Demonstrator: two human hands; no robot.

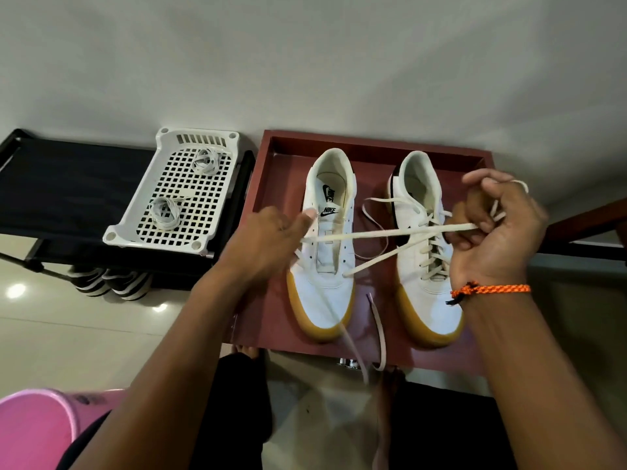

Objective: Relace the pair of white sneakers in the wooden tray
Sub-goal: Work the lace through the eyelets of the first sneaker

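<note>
Two white sneakers stand side by side in the wooden tray (268,184), toes toward the person. The left sneaker (325,266) has almost bare eyelets; the right sneaker (424,266) is laced up its front. A cream lace (373,234) runs taut across both shoes, from the left hand (271,239) to the right hand (492,225). The left hand pinches one end beside the left sneaker's tongue; the right hand has its fingers curled round the other part, with a loop over one finger. Another stretch rises from a low eyelet of the left sneaker toward the right hand.

The lace is flat, soft and light, and will likely go limp once slack, so it is best taken near the stiff tip for threading. The sneakers look light and may slide in the tray when pulled; steadying one by its side would help. A pinkish lace (376,330) hangs over the tray's near edge.

Left of the tray, a white basket (135,218) holds two coiled laces (164,212) on a dark rack (68,188). Below it lies glossy tiled floor (84,327), behind the tray a pale wall (305,62).
</note>
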